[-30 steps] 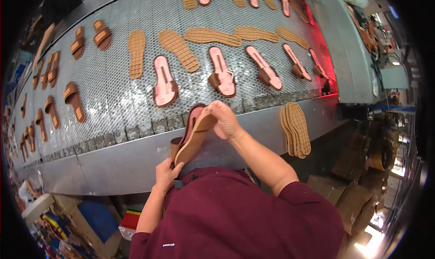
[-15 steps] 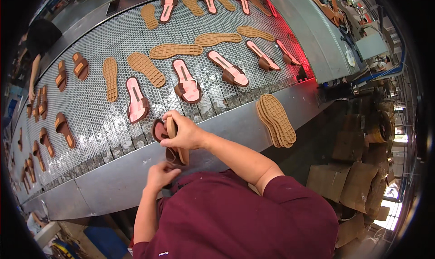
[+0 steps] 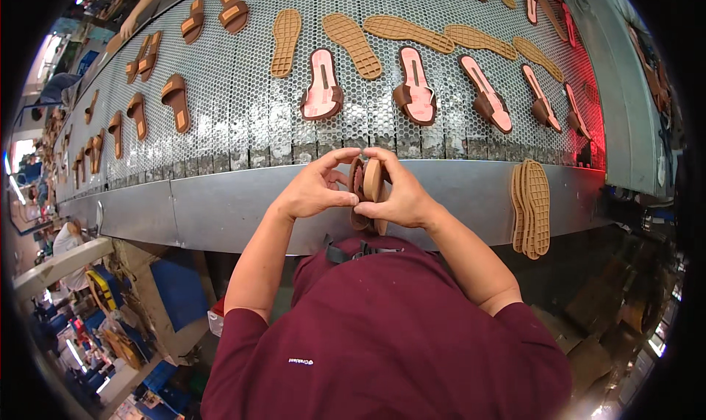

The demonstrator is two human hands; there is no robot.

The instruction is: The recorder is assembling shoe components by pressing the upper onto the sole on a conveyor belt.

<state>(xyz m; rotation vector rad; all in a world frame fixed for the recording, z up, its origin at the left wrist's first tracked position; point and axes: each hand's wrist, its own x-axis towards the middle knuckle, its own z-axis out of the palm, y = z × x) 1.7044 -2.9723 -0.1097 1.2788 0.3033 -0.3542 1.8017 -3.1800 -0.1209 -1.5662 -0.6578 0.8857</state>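
My left hand (image 3: 312, 186) and my right hand (image 3: 401, 192) meet in front of my chest, over the metal ledge. Between them stands a brown sandal upper (image 3: 356, 176) with a pink insole, on edge beside a tan sole (image 3: 373, 180). Left fingertips and thumb close on the upper's side. The right fingers and thumb clasp the sole from the other side. My fingers partly cover both pieces, so I cannot tell whether they touch all along. Pink-lined sandal uppers, such as this one (image 3: 321, 89), lie in a row just beyond my hands.
Tan soles (image 3: 408, 31) and finished brown slide sandals (image 3: 176, 104) lie on the mesh conveyor (image 3: 243, 89). Several stacked soles (image 3: 531, 207) overhang the metal ledge (image 3: 220, 207) at right. A red-lit grey housing (image 3: 625, 89) borders the conveyor. Another person's arm (image 3: 143, 8) reaches in at the far left.
My left hand has risen from below the sandal to grip it opposite my right hand. The view has swung left, so the conveyor and its pieces appear farther right.
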